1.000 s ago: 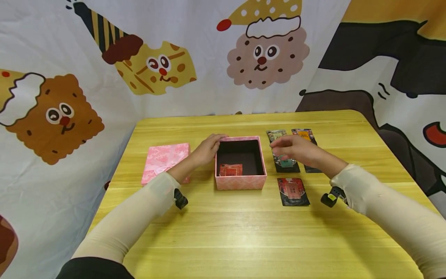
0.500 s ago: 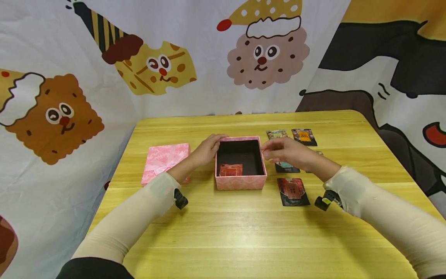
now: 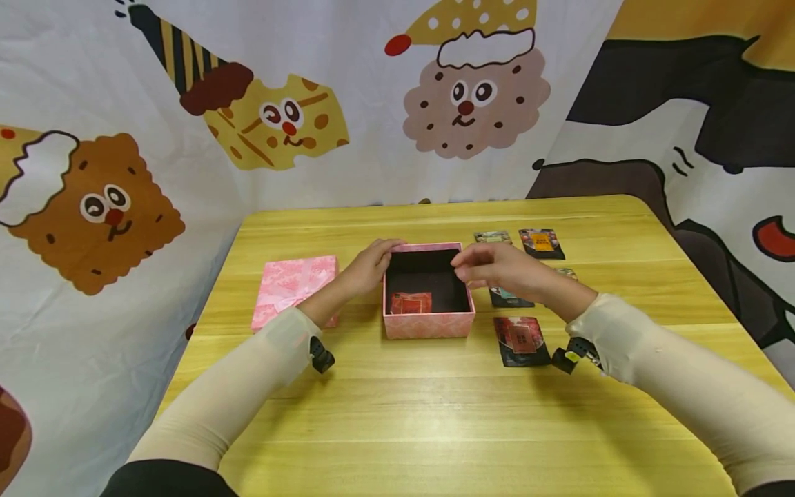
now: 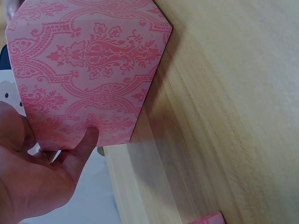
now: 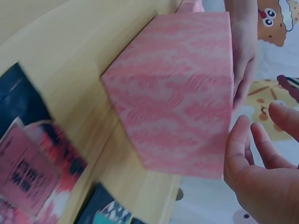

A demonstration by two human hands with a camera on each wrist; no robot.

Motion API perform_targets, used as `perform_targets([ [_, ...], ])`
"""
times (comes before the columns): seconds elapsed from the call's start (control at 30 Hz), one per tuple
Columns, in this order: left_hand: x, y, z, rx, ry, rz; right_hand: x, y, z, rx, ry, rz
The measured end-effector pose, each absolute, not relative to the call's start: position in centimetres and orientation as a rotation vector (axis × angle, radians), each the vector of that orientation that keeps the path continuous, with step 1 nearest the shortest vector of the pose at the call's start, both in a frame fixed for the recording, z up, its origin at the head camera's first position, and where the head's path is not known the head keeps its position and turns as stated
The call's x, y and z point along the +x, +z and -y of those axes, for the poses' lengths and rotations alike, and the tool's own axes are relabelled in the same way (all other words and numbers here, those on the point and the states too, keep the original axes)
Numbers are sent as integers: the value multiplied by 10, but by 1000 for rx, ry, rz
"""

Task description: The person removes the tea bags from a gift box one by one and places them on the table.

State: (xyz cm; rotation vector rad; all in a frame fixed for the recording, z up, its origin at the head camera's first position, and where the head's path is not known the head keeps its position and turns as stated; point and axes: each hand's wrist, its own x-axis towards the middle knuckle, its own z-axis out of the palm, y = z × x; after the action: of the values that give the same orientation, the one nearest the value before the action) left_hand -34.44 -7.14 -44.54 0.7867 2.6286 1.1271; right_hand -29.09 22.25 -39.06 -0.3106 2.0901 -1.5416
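An open pink patterned box [image 3: 428, 326] with a dark inside stands mid-table. A red packet [image 3: 410, 303] lies in it near the front wall. My left hand [image 3: 368, 268] grips the box at its far left corner; in the left wrist view one finger [image 4: 86, 144] lies against the patterned side. My right hand [image 3: 503, 268] is at the box's right rim, fingertips above the opening. In the right wrist view its fingers are loosely bent with nothing between them. Just right of the box lies a teal-labelled packet [image 3: 511, 299], partly covered by that hand.
A pink lid [image 3: 295, 284] with a ribbon bow lies left of the box, partly behind my left forearm. Other packets lie on the right: a red-labelled one [image 3: 523, 342], an orange-labelled one [image 3: 542, 244], a pale-labelled one [image 3: 493, 237] and one behind my right wrist [image 3: 580, 304].
My right hand has moved left from over the packets to the box's right rim, uncovering more of the orange-labelled packet. My left hand has stayed at the box corner.
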Motion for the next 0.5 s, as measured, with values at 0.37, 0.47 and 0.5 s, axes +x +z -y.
perform_targets([
  [0.37, -344, -446, 72, 767, 1158, -2611, -289, -388, -184, -348, -1567, -1976],
  [0.47, -344, -446, 73, 771, 1165, -2607, -292, -393, -175, -373, -1541, -1958],
  [0.5, -344, -446, 73, 772, 1166, -2605, -293, -395, -172, -375, -1529, -1956],
])
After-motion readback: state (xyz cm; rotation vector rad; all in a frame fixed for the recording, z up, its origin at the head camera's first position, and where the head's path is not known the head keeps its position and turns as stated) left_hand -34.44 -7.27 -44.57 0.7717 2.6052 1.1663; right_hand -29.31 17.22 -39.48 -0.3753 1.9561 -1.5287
